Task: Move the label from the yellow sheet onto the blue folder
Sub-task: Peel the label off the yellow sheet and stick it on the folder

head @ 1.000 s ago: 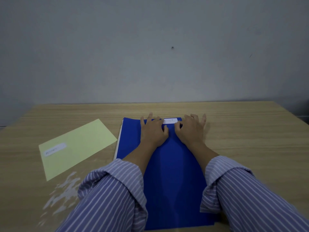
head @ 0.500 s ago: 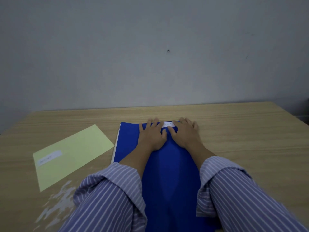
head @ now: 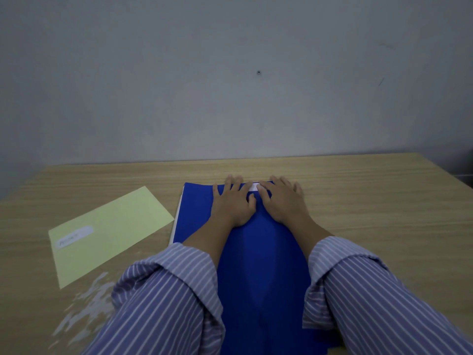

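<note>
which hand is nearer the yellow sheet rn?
Left. The left hand lies flat on the blue folder, on the side facing the pale yellow paper sheet. The right hand lies beyond it, further from the sheet.

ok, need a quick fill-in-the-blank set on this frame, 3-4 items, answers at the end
1. Both hands, left hand and right hand, lie flat on the ____ folder.
2. The white label between the fingertips sits near the folder's ____ edge.
3. The yellow sheet lies to the ____ of the folder.
4. One more label is on the ____ sheet.

Answers: blue; far; left; yellow
</note>
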